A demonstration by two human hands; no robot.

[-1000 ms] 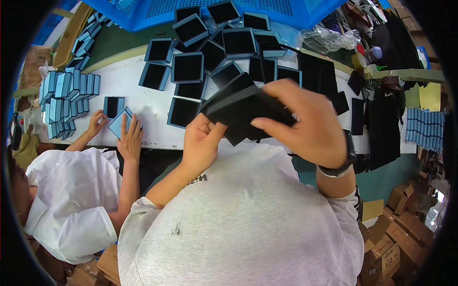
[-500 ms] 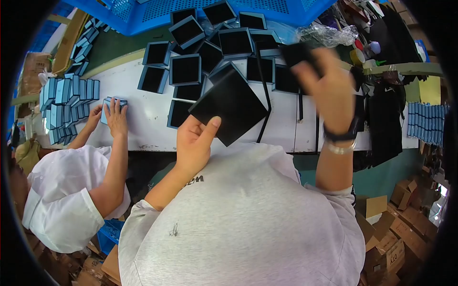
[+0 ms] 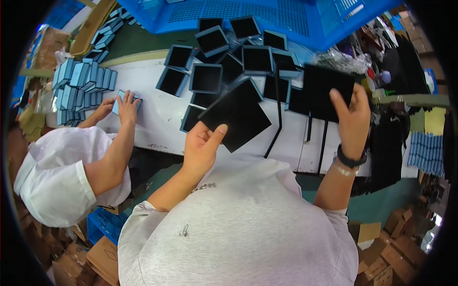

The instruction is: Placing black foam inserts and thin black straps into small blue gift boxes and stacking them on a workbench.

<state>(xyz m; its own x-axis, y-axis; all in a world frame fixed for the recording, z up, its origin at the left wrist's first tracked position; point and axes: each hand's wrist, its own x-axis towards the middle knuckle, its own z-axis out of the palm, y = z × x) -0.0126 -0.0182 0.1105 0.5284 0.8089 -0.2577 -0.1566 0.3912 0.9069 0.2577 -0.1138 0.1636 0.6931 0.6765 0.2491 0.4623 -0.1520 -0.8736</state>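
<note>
Pinched between thumb and fingers of my left hand [image 3: 202, 145] is a flat black square sheet [image 3: 243, 121], held tilted in front of my chest. My right hand [image 3: 354, 119] grips a second black sheet [image 3: 325, 88] by its lower right side, thumb in front, farther out over the table. The two sheets are apart. Behind them lies a loose pile of shallow blue box halves with black insides, such as this box half [image 3: 206, 77]; the left sheet hides part of the nearest ones.
A co-worker's hands [image 3: 125, 106] hold a small blue box at the left, beside stacked blue boxes [image 3: 78, 74]. A blue perforated crate [image 3: 229, 12] stands at the back. Black strips [image 3: 278, 114] cross the white table [image 3: 152, 126]. Black sheets [image 3: 386, 148] hang at the right edge.
My right hand has turned its black sheet broad side into view and moved slightly right and down. My left hand keeps its sheet. The whole view has shifted a little.
</note>
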